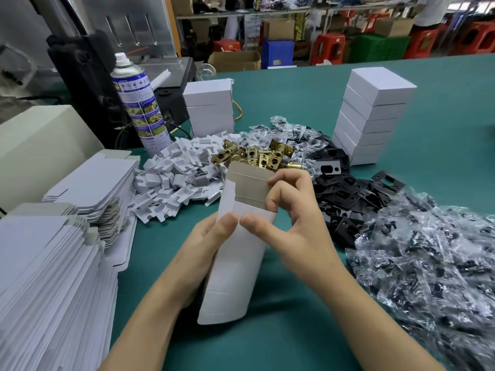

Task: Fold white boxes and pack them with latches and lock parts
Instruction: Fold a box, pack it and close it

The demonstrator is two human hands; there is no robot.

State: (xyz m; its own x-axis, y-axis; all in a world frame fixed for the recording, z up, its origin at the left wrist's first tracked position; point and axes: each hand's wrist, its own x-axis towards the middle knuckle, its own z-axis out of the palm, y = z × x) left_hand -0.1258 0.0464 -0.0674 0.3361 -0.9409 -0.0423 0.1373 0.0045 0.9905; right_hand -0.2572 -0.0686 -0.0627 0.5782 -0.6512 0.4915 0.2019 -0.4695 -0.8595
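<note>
**Both hands on a half-folded white box**

I am holding a white box (235, 266) upright over the green counter (321, 103), right in the middle and close to me. It is not closed at either end. My left hand (211, 234) is gripping its left side, fingers wrapping behind and the thumb pressing on the front face. My right hand (292, 223) is gripping the right side, its thumb lying on the front almost tip to tip with the left thumb. My right fingers are curling over the edge of the brown flap (251, 180) that is sticking up at the top.

Just behind the flap, the brass latches (257, 155) are lying in a heap on the counter. To their left a pile of white card inserts (174, 178) is spreading out. To their right the black plates (345, 194) are lying in a loose heap, touching a big drift of clear bags (428, 263) with dark small parts inside; I cannot tell exactly what those parts are.

On my left, two stacks of flat boxes (53, 277) are sitting at the counter's edge. Farther back, folded boxes (372, 116) are standing in a tall stack on the right, with a shorter stack behind the inserts. A spray can (139, 103) is standing upright at the far left of the inserts.
</note>
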